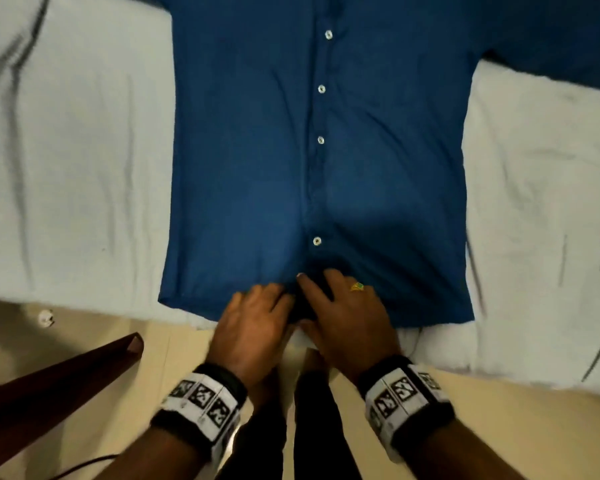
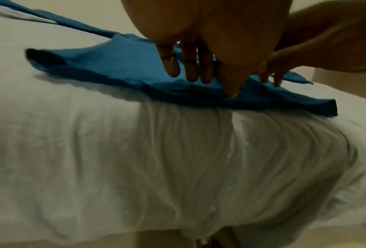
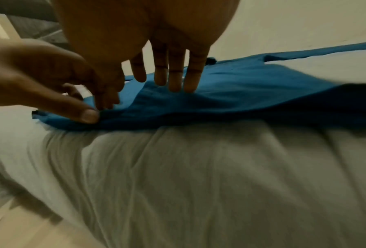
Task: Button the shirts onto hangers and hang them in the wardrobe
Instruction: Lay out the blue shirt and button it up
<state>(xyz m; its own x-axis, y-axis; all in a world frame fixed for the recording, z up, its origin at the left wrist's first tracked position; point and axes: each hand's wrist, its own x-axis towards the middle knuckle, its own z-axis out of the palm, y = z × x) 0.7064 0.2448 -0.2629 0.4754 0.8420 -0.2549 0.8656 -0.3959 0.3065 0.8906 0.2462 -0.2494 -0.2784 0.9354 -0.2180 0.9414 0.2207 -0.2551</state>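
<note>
A blue shirt point(image 1: 243, 168) lies flat, front up, on the white bed sheet point(image 1: 66, 168), its white buttons point(image 1: 317, 241) in a row down the placket. Both hands are at the bottom hem, at the placket. My left hand point(image 1: 257, 317) has curled fingers, and its thumb point(image 2: 230, 94) and forefinger pinch the hem cloth point(image 2: 118, 67). My right hand point(image 1: 340, 303), with a ring on it, lays straight fingers point(image 3: 175, 83) on the shirt point(image 3: 252, 94) just right of the placket. Its thumb comes down beside the left thumb point(image 3: 88, 115). The lowest part of the placket is hidden between the hands.
The bed's near edge runs under my wrists, with the sheet hanging over it. A dark wooden bar point(image 1: 66, 375) slants over the beige floor point(image 1: 499, 427) at lower left, near a small white object point(image 1: 45, 318). My dark trouser legs point(image 1: 312, 427) stand against the bed.
</note>
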